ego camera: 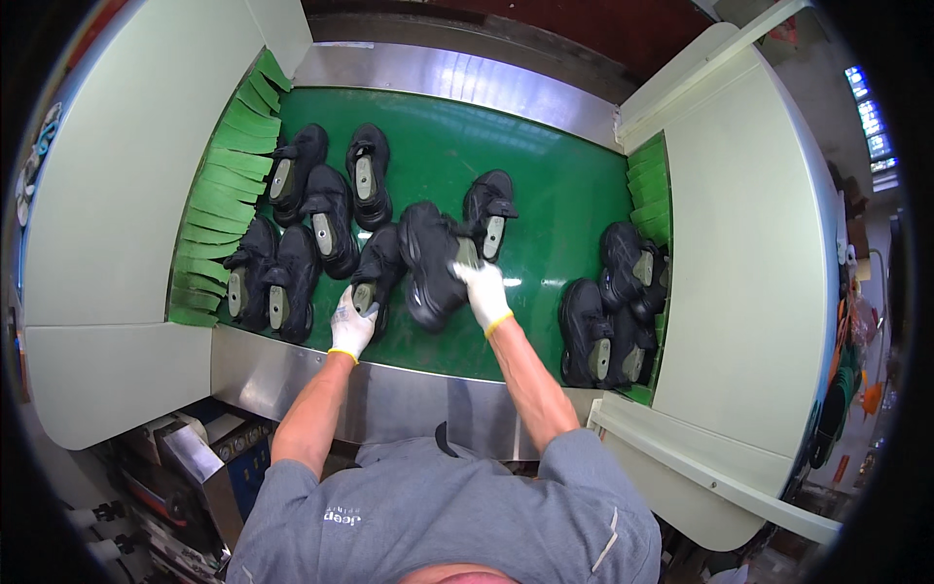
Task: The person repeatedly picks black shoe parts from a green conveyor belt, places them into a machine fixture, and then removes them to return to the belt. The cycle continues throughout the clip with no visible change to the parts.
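Note:
My left hand, in a white glove with a yellow cuff, grips the grey-green shoe last inside a black shoe near the front of the green conveyor belt. A second black shoe is tilted in my gloved right hand, held at its last; slight blur lies over this hand. Just behind it another lasted shoe rests on the belt. To the left stand several more black shoes, toes pointing away from me.
Green strip curtains hang at the left opening and right opening of pale machine housings. Several black shoes crowd the right curtain. Metal rails border the belt at the front and back. A machine with gauges stands lower left.

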{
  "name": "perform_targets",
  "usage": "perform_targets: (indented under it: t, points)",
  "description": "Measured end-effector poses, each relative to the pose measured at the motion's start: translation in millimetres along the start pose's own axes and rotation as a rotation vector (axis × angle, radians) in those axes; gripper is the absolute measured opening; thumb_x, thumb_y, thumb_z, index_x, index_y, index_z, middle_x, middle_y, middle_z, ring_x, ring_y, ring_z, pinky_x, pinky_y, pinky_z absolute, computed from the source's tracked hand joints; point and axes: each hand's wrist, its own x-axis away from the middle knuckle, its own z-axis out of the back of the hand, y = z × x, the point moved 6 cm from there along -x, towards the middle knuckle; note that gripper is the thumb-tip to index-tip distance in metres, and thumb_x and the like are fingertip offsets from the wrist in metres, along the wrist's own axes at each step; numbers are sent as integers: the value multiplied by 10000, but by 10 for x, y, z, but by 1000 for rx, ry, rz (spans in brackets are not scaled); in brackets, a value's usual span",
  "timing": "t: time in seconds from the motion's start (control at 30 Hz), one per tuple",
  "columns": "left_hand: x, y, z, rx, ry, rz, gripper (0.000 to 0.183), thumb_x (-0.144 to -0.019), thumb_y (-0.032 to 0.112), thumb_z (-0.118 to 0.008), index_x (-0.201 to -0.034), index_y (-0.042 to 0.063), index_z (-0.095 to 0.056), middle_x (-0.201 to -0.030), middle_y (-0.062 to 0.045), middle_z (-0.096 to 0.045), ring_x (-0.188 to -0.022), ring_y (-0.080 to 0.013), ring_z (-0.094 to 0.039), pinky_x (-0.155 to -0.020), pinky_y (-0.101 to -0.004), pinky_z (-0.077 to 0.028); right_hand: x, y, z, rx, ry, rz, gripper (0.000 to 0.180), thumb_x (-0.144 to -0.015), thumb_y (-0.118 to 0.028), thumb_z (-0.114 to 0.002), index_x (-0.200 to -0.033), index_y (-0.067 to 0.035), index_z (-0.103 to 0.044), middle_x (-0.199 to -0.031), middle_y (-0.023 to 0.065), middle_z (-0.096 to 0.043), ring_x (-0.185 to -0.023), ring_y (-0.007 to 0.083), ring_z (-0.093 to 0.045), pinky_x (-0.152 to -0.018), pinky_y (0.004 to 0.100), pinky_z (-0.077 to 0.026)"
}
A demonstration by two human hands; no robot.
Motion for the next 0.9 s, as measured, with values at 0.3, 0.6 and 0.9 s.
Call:
perform_targets:
  t: [0.3,0.6,0.9]
  points:
    - [-433,1126,846,132,141,-163,918,-889,380,-885,-1588,-96,-529,-1552,-347,-623,-1448,-466,-615,-1219,-484,-497,2581,526,1569,246,130,-342,384,-941,-241,-865,-1212,22,-790,-1023,118,-825,-891,212,-761,-875,391,-601]
    - [-2918,659,-285,-101,23,186,1042,-841,592,-836,-1523,-141,-550,-1456,-355,-691,-1353,-463,-692,-1170,-487,-538,3959,1402,1523,720,399,-290,924,-947,-272,-857,-1672,47,-379,-1576,339,-569,-1471,493,-558,-1224,498,-467]
    - [-3044,524,491,868,-205,288,357,-948,288,-813,-1153,0,-863,-1161,-234,-837,-1070,-340,-810,-952,-444,-634,3949,1601,1474,651,449,-225,925,-947,-263,-872,-1665,55,-383,-1571,352,-565,-1455,518,-555,-1215,521,-469]
